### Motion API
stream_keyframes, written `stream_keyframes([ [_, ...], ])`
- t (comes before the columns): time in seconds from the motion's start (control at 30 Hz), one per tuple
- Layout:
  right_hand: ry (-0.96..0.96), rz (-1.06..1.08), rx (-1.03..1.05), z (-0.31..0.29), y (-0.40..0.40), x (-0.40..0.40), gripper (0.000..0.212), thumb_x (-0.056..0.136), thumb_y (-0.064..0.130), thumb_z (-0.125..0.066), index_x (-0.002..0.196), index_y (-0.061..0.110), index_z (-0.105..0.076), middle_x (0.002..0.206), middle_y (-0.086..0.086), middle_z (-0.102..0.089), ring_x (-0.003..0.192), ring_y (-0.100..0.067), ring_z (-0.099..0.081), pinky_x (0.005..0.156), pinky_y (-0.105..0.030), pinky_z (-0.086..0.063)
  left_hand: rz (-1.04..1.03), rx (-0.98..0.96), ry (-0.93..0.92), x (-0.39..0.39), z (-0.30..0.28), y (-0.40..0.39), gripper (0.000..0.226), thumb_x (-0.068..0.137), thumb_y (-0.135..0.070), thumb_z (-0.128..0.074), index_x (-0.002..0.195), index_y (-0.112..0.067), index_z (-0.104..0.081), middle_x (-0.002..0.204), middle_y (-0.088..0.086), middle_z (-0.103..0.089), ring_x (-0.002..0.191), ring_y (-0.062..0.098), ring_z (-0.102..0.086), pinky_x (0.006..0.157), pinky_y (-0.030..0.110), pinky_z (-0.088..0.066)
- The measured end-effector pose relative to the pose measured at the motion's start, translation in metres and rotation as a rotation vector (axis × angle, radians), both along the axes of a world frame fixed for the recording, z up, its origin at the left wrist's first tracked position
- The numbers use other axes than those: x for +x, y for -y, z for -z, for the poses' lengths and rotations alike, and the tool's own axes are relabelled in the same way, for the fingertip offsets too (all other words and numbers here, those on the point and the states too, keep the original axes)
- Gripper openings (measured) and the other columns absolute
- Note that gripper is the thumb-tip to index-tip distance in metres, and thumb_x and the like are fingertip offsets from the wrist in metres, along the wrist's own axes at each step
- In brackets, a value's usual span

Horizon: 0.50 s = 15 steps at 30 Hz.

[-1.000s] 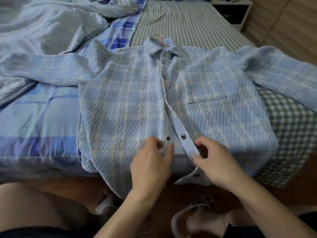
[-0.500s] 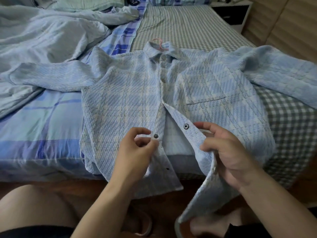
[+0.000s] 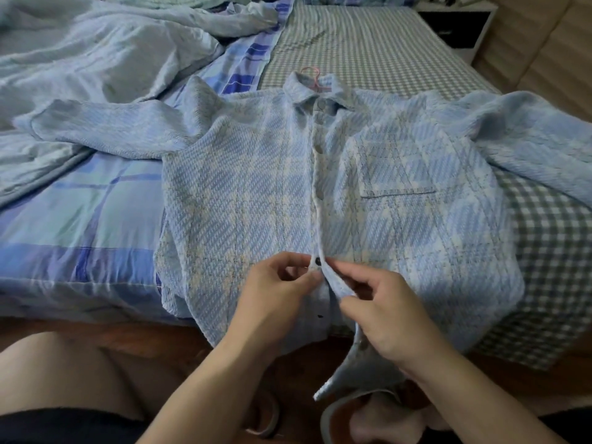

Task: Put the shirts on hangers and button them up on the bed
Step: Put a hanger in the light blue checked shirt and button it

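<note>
A light blue plaid shirt (image 3: 243, 200) lies front-up across the bed, sleeves spread to both sides. A pink hanger hook (image 3: 312, 75) pokes out above its collar. The placket is closed down the upper part; a dark button (image 3: 318, 260) shows low on it. My left hand (image 3: 272, 293) pinches the left front edge right beside that button. My right hand (image 3: 381, 312) pinches the right front edge and holds it against the left one. The shirt's bottom hem hangs over the bed's near edge, below my hands.
A crumpled pale blue duvet (image 3: 96, 59) fills the left of the bed, over a blue plaid sheet (image 3: 80, 225). A grey checked sheet (image 3: 551, 251) covers the right side. A dark nightstand (image 3: 455, 24) stands at the far right. My knee (image 3: 57, 373) and slippered feet (image 3: 362, 415) are on the wooden floor.
The two front edges, held apart half a second ago, are now brought together at the lower button. Both hands moved inward and slightly up.
</note>
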State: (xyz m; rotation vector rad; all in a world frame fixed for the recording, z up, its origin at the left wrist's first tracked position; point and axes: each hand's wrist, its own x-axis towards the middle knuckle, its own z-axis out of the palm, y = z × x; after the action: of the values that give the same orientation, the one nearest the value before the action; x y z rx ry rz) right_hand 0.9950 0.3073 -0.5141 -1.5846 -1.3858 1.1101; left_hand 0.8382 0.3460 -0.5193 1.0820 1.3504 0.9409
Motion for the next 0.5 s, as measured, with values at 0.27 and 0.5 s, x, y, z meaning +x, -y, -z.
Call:
stream_keyframes([
  [0.27,0.475,-0.051,0.217,0.007,0.003,-0.009,0.061,0.087,0.002,-0.061,0.144,0.025,-0.058,0.094,0.013,-0.049,0.084,-0.003,-0.053,0.071,-0.009,-0.04,-0.024,0.025,-0.049,-0.002,0.002,0.005,0.012,0.085,-0.012,-0.081,0.094,-0.021,-0.079,0.079,0.001,-0.075,0.069,0.007,-0.063,0.069,0.027,-0.05],
  [0.5,0.594,-0.095,0.301,0.004,0.008,-0.014,0.056,0.085,0.002,-0.056,0.139,0.018,-0.061,0.094,0.014,-0.044,0.075,-0.008,-0.051,0.068,-0.03,-0.05,-0.021,0.05,-0.149,-0.003,0.0,0.004,0.011,0.086,-0.015,-0.08,0.09,-0.026,-0.079,0.083,0.0,-0.077,0.075,0.012,-0.07,0.075,0.025,-0.055],
])
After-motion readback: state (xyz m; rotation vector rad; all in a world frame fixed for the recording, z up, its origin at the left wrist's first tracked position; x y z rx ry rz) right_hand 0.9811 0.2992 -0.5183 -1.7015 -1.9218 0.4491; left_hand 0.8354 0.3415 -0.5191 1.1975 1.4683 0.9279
